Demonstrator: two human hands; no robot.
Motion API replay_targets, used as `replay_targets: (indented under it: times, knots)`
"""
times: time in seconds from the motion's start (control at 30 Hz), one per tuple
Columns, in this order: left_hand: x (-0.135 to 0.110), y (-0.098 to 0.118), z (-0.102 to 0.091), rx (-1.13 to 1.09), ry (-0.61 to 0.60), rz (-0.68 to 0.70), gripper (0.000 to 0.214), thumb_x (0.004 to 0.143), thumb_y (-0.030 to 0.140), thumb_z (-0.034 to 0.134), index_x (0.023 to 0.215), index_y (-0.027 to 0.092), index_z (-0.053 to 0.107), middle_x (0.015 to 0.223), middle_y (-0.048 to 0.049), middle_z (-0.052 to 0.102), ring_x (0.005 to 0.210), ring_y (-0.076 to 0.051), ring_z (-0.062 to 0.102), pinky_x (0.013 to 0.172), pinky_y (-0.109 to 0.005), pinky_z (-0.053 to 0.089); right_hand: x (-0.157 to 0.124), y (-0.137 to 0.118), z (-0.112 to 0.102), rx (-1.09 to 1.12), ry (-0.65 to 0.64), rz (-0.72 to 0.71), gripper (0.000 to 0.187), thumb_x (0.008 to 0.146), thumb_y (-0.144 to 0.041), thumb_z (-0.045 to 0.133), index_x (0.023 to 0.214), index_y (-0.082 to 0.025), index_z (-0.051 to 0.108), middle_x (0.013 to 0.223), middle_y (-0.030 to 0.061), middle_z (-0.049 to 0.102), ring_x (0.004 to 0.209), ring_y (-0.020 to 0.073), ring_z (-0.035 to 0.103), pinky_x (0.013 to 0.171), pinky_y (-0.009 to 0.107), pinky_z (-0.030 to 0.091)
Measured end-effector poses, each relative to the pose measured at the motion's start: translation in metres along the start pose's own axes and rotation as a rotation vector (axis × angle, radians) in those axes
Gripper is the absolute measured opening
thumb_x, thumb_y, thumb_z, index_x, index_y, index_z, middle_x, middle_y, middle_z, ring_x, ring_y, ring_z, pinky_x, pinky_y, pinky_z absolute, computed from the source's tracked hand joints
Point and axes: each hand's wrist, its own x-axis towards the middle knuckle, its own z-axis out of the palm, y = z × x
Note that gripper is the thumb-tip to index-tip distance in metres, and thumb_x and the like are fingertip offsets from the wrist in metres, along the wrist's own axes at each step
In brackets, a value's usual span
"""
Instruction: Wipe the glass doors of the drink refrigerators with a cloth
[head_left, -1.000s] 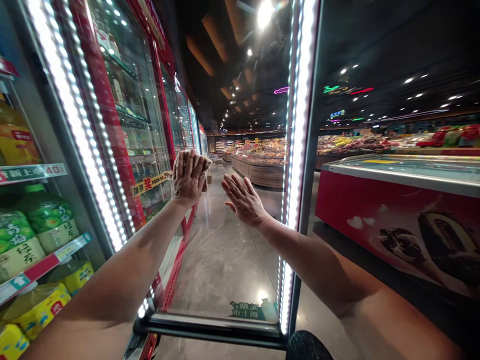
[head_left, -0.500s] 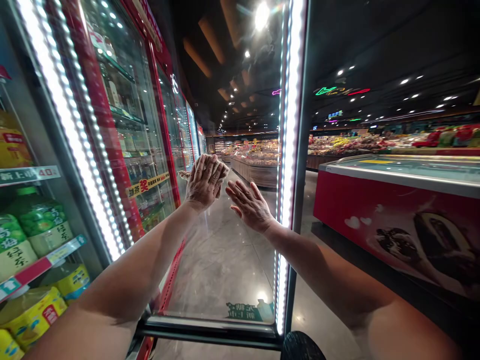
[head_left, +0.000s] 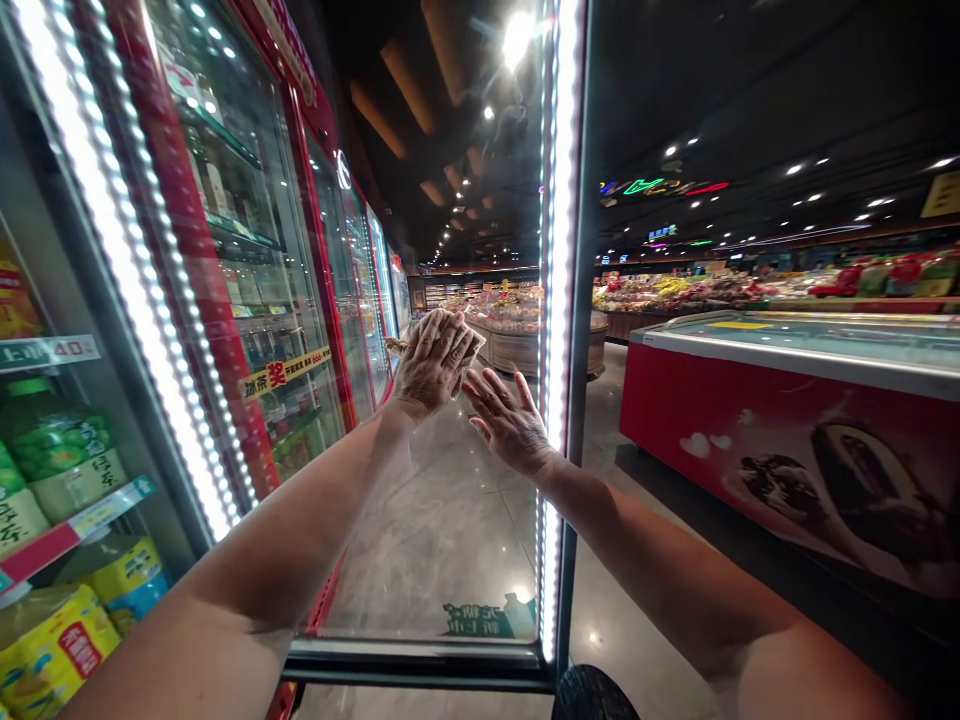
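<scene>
Moved right across glass door (head_left: 450, 530): cloth (head_left: 475, 346), left hand (head_left: 431, 365) | left hand pressed over cloth, fingers close; right hand (head_left: 511, 422) loosely spread | cloth judged light, soft; hold bunched middle

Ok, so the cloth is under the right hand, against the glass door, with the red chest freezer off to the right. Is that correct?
Not quite: the head view shows the cloth under the left hand, not the right hand. It is against the glass door, with the red chest freezer off to the right.
</scene>
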Motion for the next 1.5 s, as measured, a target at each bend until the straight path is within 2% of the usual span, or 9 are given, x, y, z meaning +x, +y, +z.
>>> replay_targets:
  times: [0.1, 0.2, 0.43, 0.6, 0.7, 0.87, 1.1, 1.3, 1.5]
  knots:
    - [-0.010, 0.012, 0.008, -0.026, 0.031, 0.072, 0.055, 0.099, 0.028, 0.045, 0.154, 0.027, 0.046, 0.165, -0.0050, 0.036, 0.158, -0.032, 0.017, 0.129, -0.063, 0.016, -0.008, 0.001, 0.001, -0.021, 0.035, 0.015, 0.076, 0.102, -0.021, 0.052, 0.165, -0.025, 0.009, 0.166, 0.0066, 0.036, 0.156, 0.0249, 0.028, 0.131, 0.060, 0.005]
    - [-0.017, 0.017, 0.010, -0.015, 0.012, 0.108, 0.053, 0.100, 0.026, 0.045, 0.153, 0.030, 0.047, 0.163, -0.0035, 0.039, 0.157, -0.030, 0.022, 0.129, -0.061, 0.019, -0.017, 0.004, 0.001, -0.029, 0.045, 0.006, 0.074, 0.103, -0.021, 0.049, 0.165, -0.024, 0.009, 0.165, 0.0069, 0.036, 0.156, 0.0239, 0.030, 0.131, 0.059, 0.005]
    - [-0.001, 0.018, 0.007, 0.063, 0.059, 0.085, 0.055, 0.100, 0.029, 0.047, 0.155, 0.024, 0.045, 0.162, -0.0077, 0.040, 0.158, -0.030, 0.019, 0.129, -0.058, 0.020, -0.027, 0.008, 0.002, -0.035, 0.028, 0.044, 0.073, 0.104, -0.021, 0.048, 0.165, -0.024, 0.009, 0.166, 0.0069, 0.035, 0.156, 0.0236, 0.028, 0.131, 0.059, 0.006]
    - [-0.014, 0.024, 0.014, 0.074, 0.040, 0.163, 0.052, 0.100, 0.029, 0.047, 0.152, 0.028, 0.049, 0.162, -0.0036, 0.042, 0.158, -0.028, 0.019, 0.131, -0.057, 0.013, -0.034, 0.007, 0.000, -0.104, 0.035, 0.082, 0.075, 0.103, -0.025, 0.051, 0.165, -0.015, 0.011, 0.167, 0.0114, 0.032, 0.157, 0.0261, 0.026, 0.131, 0.055, 0.005]
    - [0.001, 0.026, 0.013, 0.120, 0.022, 0.191, 0.053, 0.100, 0.032, 0.048, 0.152, 0.024, 0.049, 0.163, -0.0070, 0.039, 0.159, -0.028, 0.017, 0.132, -0.055, 0.015, -0.036, 0.006, -0.002, -0.152, 0.039, 0.137, 0.077, 0.102, -0.029, 0.055, 0.164, -0.010, 0.014, 0.168, 0.0137, 0.028, 0.158, 0.0284, 0.021, 0.131, 0.052, 0.001]
    - [0.038, 0.037, 0.010, 0.160, -0.012, 0.162, 0.057, 0.099, 0.032, 0.048, 0.156, 0.025, 0.044, 0.165, -0.0066, 0.035, 0.159, -0.027, 0.017, 0.132, -0.056, 0.009, -0.043, 0.005, -0.004, -0.150, 0.064, 0.212, 0.079, 0.102, -0.030, 0.055, 0.165, -0.012, 0.011, 0.168, 0.0141, 0.030, 0.159, 0.0294, 0.021, 0.130, 0.056, 0.000]
    - [0.039, 0.052, 0.018, 0.165, -0.012, 0.217, 0.063, 0.096, 0.025, 0.049, 0.158, 0.023, 0.039, 0.167, -0.0089, 0.030, 0.158, -0.028, 0.019, 0.131, -0.057, 0.010, -0.060, 0.007, -0.004, -0.127, 0.078, 0.234, 0.082, 0.100, -0.024, 0.055, 0.166, -0.015, 0.007, 0.168, 0.0124, 0.029, 0.159, 0.0269, 0.019, 0.132, 0.051, 0.001]
    - [0.062, 0.064, 0.014, 0.130, -0.001, 0.214, 0.063, 0.095, 0.024, 0.050, 0.157, 0.021, 0.041, 0.166, -0.0107, 0.032, 0.158, -0.029, 0.020, 0.131, -0.058, 0.009, -0.061, 0.006, -0.006, -0.124, 0.069, 0.248, 0.084, 0.099, -0.024, 0.057, 0.166, -0.014, 0.006, 0.169, 0.0136, 0.027, 0.159, 0.0272, 0.020, 0.132, 0.051, 0.004]
    - [0.054, 0.076, 0.022, 0.108, 0.031, 0.298, 0.057, 0.098, 0.024, 0.050, 0.154, 0.020, 0.046, 0.161, -0.0134, 0.041, 0.156, -0.029, 0.026, 0.130, -0.059, 0.017, -0.061, 0.002, -0.009, -0.133, 0.068, 0.241, 0.083, 0.099, -0.023, 0.057, 0.166, -0.012, 0.009, 0.169, 0.0129, 0.026, 0.159, 0.0268, 0.018, 0.132, 0.050, 0.002]
